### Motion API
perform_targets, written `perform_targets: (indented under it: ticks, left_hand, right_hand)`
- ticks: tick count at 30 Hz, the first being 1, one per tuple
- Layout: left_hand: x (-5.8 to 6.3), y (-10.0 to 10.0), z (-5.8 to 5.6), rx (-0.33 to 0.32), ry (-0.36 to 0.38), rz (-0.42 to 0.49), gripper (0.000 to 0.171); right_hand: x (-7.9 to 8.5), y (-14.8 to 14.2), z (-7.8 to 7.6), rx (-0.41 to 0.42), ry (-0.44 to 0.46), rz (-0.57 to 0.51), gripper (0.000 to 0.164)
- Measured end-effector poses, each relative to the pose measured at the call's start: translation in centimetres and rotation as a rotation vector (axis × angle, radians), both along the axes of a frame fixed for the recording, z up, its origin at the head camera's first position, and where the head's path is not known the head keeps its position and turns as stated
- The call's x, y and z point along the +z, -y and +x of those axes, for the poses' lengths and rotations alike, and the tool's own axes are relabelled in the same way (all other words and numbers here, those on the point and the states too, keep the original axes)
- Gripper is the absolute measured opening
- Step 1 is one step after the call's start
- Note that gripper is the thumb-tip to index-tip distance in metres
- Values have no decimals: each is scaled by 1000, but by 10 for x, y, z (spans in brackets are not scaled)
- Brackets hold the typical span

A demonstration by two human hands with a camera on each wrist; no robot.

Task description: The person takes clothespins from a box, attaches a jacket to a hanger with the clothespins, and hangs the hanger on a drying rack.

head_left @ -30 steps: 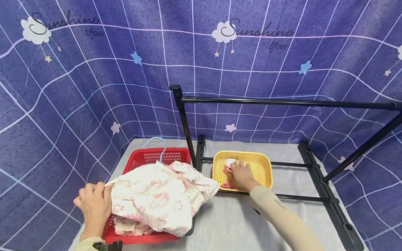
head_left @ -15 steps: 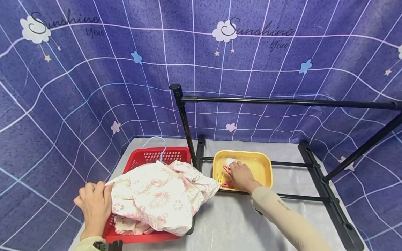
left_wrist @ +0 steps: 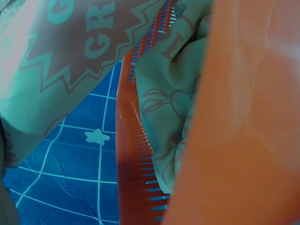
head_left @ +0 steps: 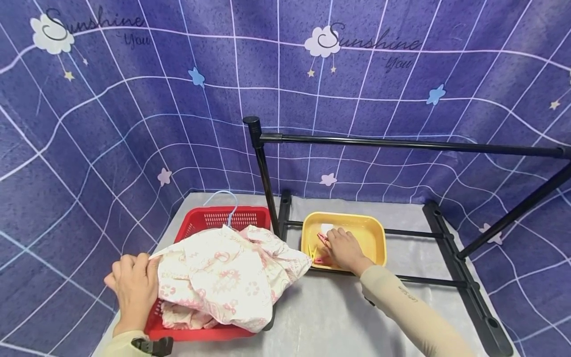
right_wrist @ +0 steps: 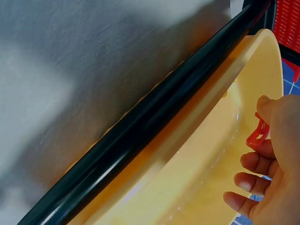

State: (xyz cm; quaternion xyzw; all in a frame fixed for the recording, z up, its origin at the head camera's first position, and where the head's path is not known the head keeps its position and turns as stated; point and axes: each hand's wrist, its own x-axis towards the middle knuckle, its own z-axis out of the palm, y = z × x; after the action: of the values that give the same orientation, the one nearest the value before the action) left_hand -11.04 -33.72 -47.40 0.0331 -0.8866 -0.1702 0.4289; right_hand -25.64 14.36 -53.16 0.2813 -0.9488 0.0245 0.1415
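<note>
My left hand [head_left: 132,287] pinches the corner of a white cloth garment [head_left: 218,277] with pink print, lifted over a red basket [head_left: 200,335]. A light blue hanger hook [head_left: 234,206] sticks up from the garment's top edge. In the left wrist view the printed cloth [left_wrist: 84,51] hangs beside the basket's slotted wall [left_wrist: 133,154]; that hand's fingertips are out of sight there. My right hand [head_left: 348,250] is inside a yellow tray [head_left: 379,238]. Its thumb and forefinger pinch a red clothespin [right_wrist: 258,133]. A yellow clothespin [head_left: 313,254] and a pink one [head_left: 319,261] lie close by.
A black rack stands around the tray, its top bar [head_left: 401,143] crossing above and its foot [head_left: 473,292] at the right. The rack's lower rod [right_wrist: 140,122] runs along the tray's near side. More printed cloth [head_left: 185,317] lies in the basket. A blue curtain [head_left: 366,99] closes off the back.
My right hand has shifted slightly to the right within the tray. The head view has tilted a little. My left hand still holds the garment's corner in nearly the same place.
</note>
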Motion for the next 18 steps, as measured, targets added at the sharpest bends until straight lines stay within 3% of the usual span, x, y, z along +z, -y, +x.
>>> perform_targets:
  ticks: [18]
  left_hand:
    - [3, -1, 0, -7, -27, -2, 32]
  right_hand:
    - [7, -2, 5, 21, -14, -11, 26]
